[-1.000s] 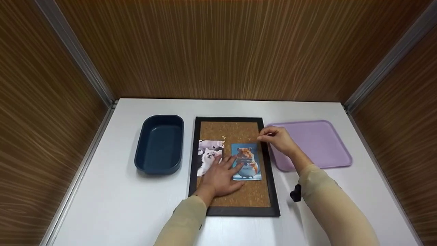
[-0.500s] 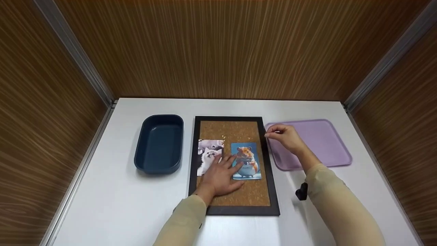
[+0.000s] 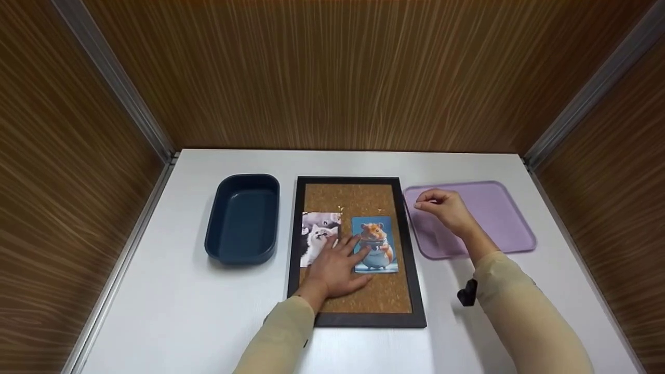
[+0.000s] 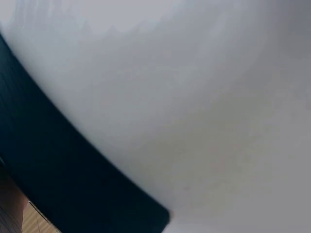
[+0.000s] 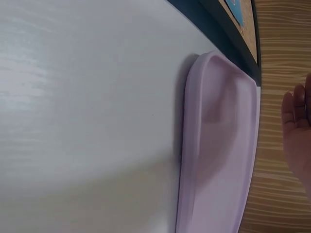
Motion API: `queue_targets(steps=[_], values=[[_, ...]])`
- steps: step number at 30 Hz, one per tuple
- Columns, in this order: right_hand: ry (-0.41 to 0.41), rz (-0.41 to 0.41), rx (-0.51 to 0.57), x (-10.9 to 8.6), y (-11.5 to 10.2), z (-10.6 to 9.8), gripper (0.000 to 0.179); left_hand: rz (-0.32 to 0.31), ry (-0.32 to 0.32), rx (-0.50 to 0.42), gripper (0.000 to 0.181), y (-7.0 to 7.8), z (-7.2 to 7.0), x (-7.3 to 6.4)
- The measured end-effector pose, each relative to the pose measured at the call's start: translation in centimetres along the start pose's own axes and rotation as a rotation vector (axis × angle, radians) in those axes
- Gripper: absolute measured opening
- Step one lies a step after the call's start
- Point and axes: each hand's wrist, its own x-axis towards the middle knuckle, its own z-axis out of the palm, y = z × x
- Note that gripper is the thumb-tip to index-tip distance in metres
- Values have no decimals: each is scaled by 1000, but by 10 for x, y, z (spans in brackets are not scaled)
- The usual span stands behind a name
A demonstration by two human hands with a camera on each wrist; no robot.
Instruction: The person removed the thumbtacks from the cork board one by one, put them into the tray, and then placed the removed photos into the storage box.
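Observation:
My left hand [image 3: 337,270] lies flat with fingers spread on a black-framed cork board [image 3: 384,301]. Its fingertips overlap a kitten picture [image 3: 314,246] and a hamster picture [image 3: 375,246]. A small shiny gold piece [image 3: 341,208] shows by the kitten picture's upper right corner, and another gold piece [image 3: 380,210] just above the hamster picture. Over the lilac tray [image 3: 483,213] my right hand [image 3: 447,210] hovers, its index finger bent toward the thumb. I cannot tell whether something tiny sits between those fingertips. In the right wrist view, curled fingers [image 5: 300,107] appear at the right edge.
A deep dark blue dish [image 3: 244,223] stands left of the board. The lilac tray lies close along the board's right side. White tabletop [image 3: 156,311] surrounds them, with wood-grain panels [image 3: 332,78] rising at the back and both sides.
My right hand has moved right, from the board's upper right edge to over the lilac tray. My left hand, both pictures and the gold pieces have stayed in place.

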Motion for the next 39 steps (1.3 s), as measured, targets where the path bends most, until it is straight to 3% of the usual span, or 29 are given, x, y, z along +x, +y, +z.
queue_targets(steps=[23,39], values=[[46,15,-38,-14,15,-18,19,4,5,34,78,0,2,2],[64,73,-75,-22,19,-26,19,3,5,17,78,2,2,3]])
